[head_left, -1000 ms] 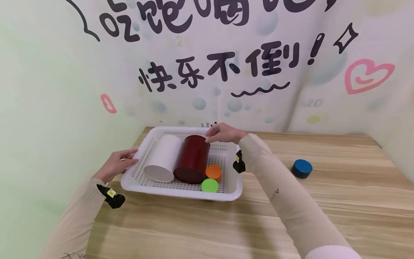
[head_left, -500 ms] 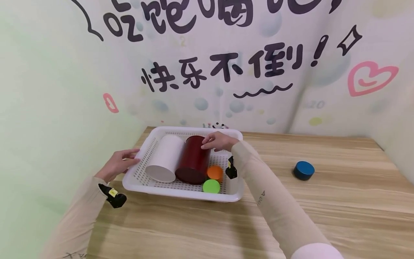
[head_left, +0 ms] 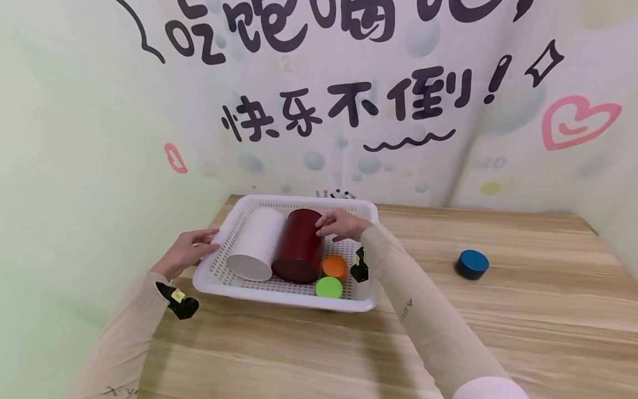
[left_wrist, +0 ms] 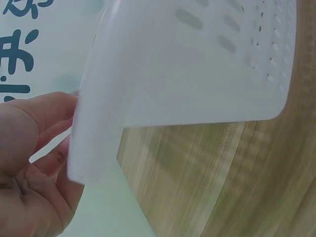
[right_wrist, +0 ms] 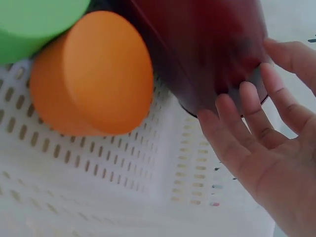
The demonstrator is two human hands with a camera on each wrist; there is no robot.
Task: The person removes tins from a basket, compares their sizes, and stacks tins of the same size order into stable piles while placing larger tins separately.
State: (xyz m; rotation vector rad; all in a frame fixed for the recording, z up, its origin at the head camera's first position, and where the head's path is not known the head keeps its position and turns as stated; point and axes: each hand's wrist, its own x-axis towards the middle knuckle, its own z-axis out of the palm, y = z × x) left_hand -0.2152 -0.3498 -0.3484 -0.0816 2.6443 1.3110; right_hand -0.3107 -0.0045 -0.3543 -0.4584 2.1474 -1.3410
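Observation:
A white slotted plastic basket [head_left: 366,282] stands on the wooden table. Inside it, a white cylinder [head_left: 256,238] and a dark red cylinder [head_left: 299,244] lie side by side. An orange round piece [right_wrist: 106,74] and a light green one [head_left: 329,287] sit at the red cylinder's right. My left hand [head_left: 186,252] grips the basket's left rim, thumb and fingers on either side of it. Over the basket's right part, my right hand [head_left: 344,224] has its fingers spread, slightly bent. Its fingertips [right_wrist: 224,101] are right at the red cylinder's surface near its far end.
A blue short cylinder [head_left: 472,264] stands on the table [head_left: 528,310] to the right of the basket. Behind the table hangs a white printed backdrop [head_left: 319,160] with black lettering. A pale green wall [head_left: 75,183] rises close on the left.
My right hand has come down from the basket's far rim area to the red cylinder's right side. My left hand stays at the left rim. The view has shifted slightly.

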